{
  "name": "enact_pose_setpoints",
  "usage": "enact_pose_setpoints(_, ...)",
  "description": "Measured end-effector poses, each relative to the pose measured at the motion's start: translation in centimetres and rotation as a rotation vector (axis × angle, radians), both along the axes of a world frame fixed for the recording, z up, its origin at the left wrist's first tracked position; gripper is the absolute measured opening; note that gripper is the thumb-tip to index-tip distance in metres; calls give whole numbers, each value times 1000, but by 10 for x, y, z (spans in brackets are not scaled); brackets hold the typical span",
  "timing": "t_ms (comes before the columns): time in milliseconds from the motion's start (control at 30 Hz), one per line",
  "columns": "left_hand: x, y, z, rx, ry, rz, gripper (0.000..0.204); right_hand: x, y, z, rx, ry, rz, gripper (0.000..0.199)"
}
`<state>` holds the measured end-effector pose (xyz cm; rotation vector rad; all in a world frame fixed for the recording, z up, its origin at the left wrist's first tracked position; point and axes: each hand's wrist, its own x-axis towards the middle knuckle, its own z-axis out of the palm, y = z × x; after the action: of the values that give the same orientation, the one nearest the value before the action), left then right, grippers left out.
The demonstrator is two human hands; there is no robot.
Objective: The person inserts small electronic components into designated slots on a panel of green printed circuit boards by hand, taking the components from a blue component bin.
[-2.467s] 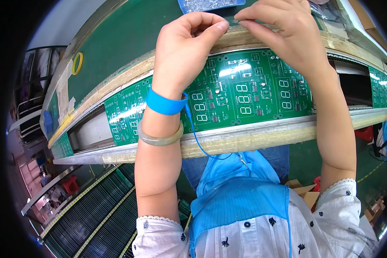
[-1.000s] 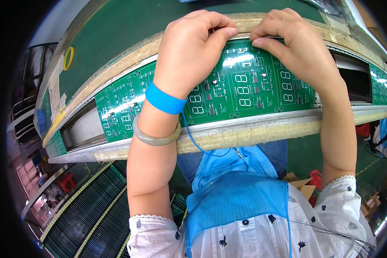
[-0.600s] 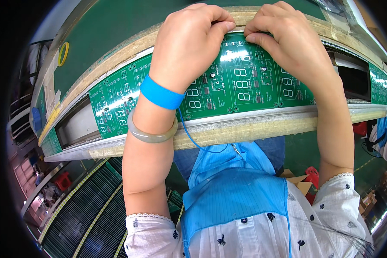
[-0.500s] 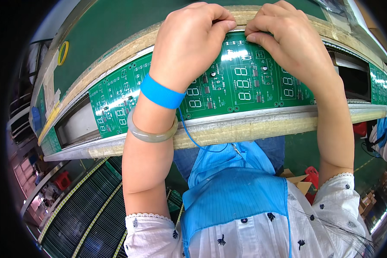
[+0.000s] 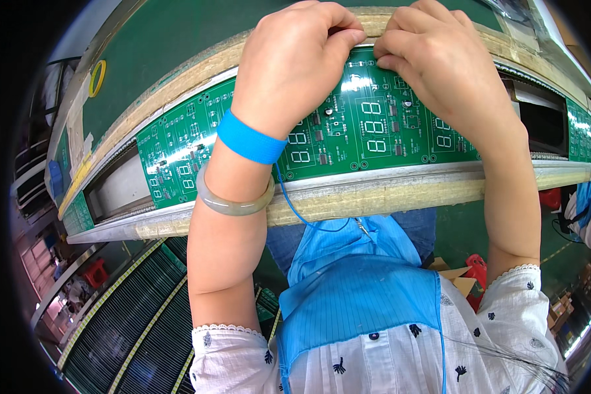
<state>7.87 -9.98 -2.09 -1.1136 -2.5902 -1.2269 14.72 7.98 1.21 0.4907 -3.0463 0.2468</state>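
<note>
A long green circuit board [image 5: 374,131] with white number-shaped outlines lies across two rails in front of me. My left hand [image 5: 295,59] rests on the board's far edge, thumb and fingers pinched together. My right hand [image 5: 440,59] is curled beside it on the same edge, fingertips almost meeting the left's. Anything small between the fingertips is hidden. On my left wrist are a blue strap [image 5: 251,138] with a thin blue cord and a pale bangle [image 5: 233,200].
The taped near rail [image 5: 387,197] runs under my forearms. A green belt [image 5: 177,33] lies beyond the board, with a yellow tape ring [image 5: 97,77] at far left. Another green board [image 5: 584,131] follows on the right. Dark slotted racks [image 5: 125,322] stand below left.
Both hands came down from the far rail onto the board's far edge. The board has slid to the right along the rails.
</note>
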Motion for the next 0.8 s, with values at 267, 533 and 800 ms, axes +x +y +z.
enact_pose_setpoints(267, 4, 4, 4, -47, -43, 2, 8, -10, 26, -16, -468, -86, -124, 20)
enact_pose_setpoints(533, -1, 8, -22, -58, 118, -64, 10, -12, 35, -23, -457, -6, -203, 23)
enact_pose_setpoints(800, -1, 9, -19, -70, 23, -91, 11, -11, 39, -22, -449, 8, -205, 23)
